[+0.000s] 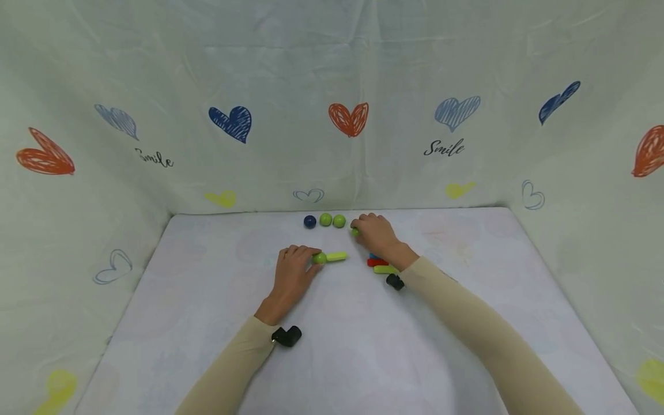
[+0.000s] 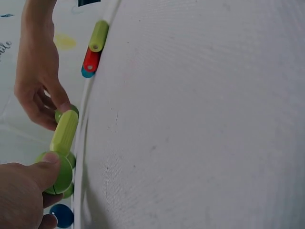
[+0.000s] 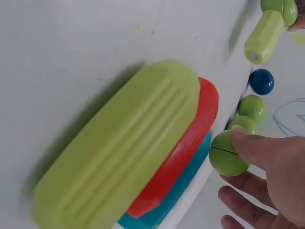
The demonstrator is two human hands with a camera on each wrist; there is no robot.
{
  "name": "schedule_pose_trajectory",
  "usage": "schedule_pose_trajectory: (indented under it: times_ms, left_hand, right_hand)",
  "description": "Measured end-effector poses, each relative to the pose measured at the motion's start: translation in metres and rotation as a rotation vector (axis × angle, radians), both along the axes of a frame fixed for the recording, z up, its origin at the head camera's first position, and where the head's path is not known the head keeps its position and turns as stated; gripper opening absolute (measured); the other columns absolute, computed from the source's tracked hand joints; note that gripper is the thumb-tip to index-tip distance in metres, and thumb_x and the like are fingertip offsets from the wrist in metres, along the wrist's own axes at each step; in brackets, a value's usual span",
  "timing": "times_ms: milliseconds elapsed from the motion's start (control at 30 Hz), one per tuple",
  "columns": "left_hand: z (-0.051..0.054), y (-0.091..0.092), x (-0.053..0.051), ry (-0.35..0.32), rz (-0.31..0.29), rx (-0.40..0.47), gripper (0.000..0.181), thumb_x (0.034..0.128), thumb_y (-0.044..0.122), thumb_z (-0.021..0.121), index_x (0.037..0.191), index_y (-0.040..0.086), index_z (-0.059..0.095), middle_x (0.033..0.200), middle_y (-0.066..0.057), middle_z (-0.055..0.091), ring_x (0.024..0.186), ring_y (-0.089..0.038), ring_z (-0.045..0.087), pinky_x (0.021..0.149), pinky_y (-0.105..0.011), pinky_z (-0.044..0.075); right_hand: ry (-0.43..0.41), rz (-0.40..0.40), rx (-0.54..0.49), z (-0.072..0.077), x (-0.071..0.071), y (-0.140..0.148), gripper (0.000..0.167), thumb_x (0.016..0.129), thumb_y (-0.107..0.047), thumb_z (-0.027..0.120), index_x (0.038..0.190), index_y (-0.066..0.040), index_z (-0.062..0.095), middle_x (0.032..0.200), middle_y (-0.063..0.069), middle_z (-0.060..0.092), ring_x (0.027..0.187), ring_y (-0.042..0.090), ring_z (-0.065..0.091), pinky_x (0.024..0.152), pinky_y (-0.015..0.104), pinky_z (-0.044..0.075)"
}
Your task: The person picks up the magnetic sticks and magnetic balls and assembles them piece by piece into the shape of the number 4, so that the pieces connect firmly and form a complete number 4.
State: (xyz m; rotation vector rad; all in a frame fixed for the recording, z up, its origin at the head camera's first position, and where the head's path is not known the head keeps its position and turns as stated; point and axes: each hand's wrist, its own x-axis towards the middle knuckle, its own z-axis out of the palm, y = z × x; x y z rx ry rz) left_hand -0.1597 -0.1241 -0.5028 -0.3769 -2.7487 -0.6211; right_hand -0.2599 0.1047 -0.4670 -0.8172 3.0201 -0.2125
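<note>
Pinched a green ball [image 1: 319, 259], with a yellow-green handle [image 1: 337, 256] at its right, between fingers of the left hand [image 1: 293, 274]; farther and rightward, pinched another green ball [image 3: 226, 161] between fingers of the right hand [image 1: 377, 235].

head: high, facing forward-down, farthest, over tabletop [image 1: 363, 357] to heart-print backdrop [image 1: 290, 75] | left wrist: close, sideways, facing past left hand [image 2: 21, 195] toward right hand [image 2: 40, 86] | right wrist: sideways, nearest, past ribbed lime stick [image 3: 116, 148] toward right hand | wrist views share navy ball [image 3: 262, 82], red stick [image 3: 176, 157]
</note>
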Motion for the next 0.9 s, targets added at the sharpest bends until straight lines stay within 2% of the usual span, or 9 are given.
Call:
schedule_pose_trajectory:
  times_ms: [367,900]
  left_hand:
    - [-0.001,-0.006,-0.001,-0.026,0.006,0.034,0.032,0.0915,0.021,0.085,0.121,0.012,0.076,0.115,-0.006,0.076,0.111,-0.03,0.064,0.106,-0.053,0.045]
    - [0.003,-0.004,0.002,-0.049,0.005,0.035,0.032,0.092,0.02,0.085,0.122,0.012,0.076,0.116,-0.006,0.077,0.11,-0.029,0.064,0.107,-0.052,0.045]
  right_hand:
    - [0.04,0.048,-0.124,0.007,0.024,0.007,0.029,0.095,-0.012,0.081,0.123,-0.007,0.076,0.116,0.01,0.075,0.103,0.031,0.068,0.09,0.045,0.057]
    - [-0.014,0.079,-0.18,0.002,0.046,0.009,0.029,0.094,-0.012,0.081,0.123,-0.008,0.076,0.118,0.009,0.076,0.104,0.029,0.069,0.09,0.044,0.057]
